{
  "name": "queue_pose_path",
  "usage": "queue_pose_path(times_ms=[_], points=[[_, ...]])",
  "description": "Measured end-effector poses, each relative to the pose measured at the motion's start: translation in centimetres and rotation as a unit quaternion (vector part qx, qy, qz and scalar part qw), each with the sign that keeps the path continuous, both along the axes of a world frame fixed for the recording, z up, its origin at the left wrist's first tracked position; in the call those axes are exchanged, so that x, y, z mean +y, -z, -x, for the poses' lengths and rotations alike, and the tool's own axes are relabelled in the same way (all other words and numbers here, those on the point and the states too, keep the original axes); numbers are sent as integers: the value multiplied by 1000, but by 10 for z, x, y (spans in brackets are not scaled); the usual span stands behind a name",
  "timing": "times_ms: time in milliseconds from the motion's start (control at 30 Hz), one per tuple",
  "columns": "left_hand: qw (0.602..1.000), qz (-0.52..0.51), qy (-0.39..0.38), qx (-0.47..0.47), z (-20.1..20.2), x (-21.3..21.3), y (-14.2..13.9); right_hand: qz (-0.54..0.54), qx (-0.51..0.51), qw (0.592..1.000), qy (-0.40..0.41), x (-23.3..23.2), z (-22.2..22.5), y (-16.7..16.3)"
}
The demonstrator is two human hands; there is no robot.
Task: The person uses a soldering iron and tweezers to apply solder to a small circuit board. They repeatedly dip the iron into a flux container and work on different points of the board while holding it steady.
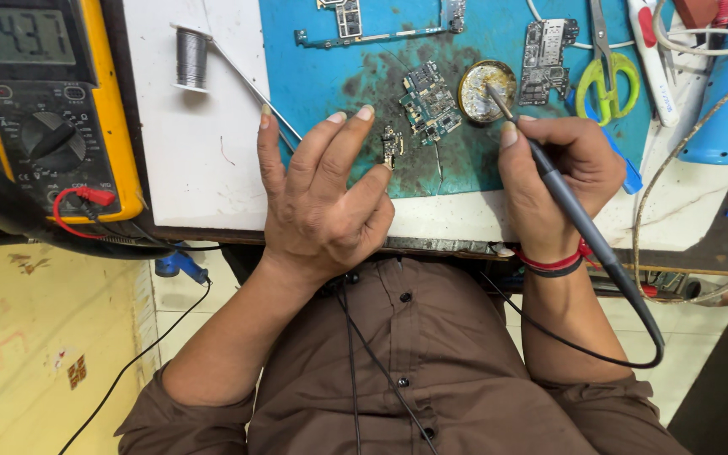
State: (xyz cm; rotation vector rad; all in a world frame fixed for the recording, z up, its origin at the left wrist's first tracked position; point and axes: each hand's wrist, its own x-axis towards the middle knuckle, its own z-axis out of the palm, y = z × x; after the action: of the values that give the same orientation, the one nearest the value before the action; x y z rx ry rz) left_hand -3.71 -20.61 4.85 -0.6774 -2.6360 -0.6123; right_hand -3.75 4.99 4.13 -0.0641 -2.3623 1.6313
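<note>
Blue mat [322, 76]: right hand [558, 181] dips soldering iron [549, 173] into tin [484, 91].

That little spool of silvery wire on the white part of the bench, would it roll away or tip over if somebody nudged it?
The spool of wire stands on its flat end on the white bench top, so it probably slides rather than rolls. Knocked onto its side, its round flanges would likely let it roll. A loose strand trails from it toward the left hand, and may drag or uncoil.
</note>
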Motion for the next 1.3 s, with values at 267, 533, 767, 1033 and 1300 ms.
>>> queue_pose_path(times_ms=[267,533,767,1033,1300], points=[[1000,1,0,-1,1,1,0,-16,-7,1000,1,-1,0,-2],[1000,7,-2,2,1,2,0,-12,-8,1000,-6,0,2,-2],[1000,9,0,-2,1,3,2,-16,-12,1000,-11,0,3,-3],[1000,6,0,0,1,2,3,-17,-13,1000,-6,-1,2,-5],[1000,-10,1,-8,3,4,-3,-12,3,1000,-5,2,1,0]])
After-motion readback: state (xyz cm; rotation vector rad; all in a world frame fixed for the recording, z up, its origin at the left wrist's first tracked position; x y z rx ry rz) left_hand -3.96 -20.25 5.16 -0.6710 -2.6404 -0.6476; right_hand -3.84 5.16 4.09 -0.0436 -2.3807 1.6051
